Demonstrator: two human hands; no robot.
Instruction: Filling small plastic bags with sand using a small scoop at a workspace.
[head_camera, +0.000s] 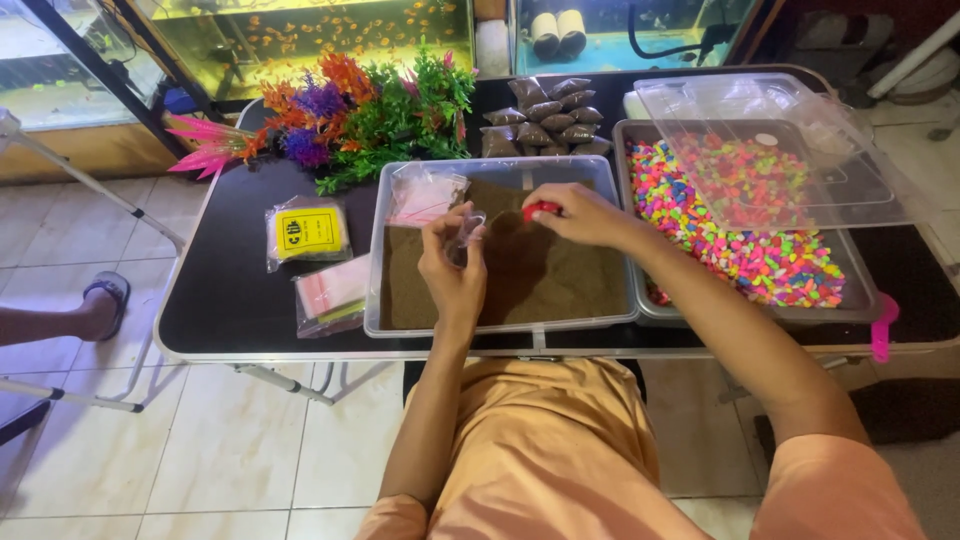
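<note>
Left hand (452, 262) is pinching a small clear bag (467, 236) between its fingers, right over the tray of brown sand (520, 270) on the black worktop (230, 300). Right hand (580, 214) has its fingers closed around something small and red (541, 209), probably a scoop, but the hand covers most of it so I can't really tell. Just right of that sits a tray of neon pebbles (760, 260), partly under a clear lid (770, 150). Filled brown packets (545, 118) and plastic plants (370, 110) are behind, flat bag packs (310, 232) to the left.
</note>
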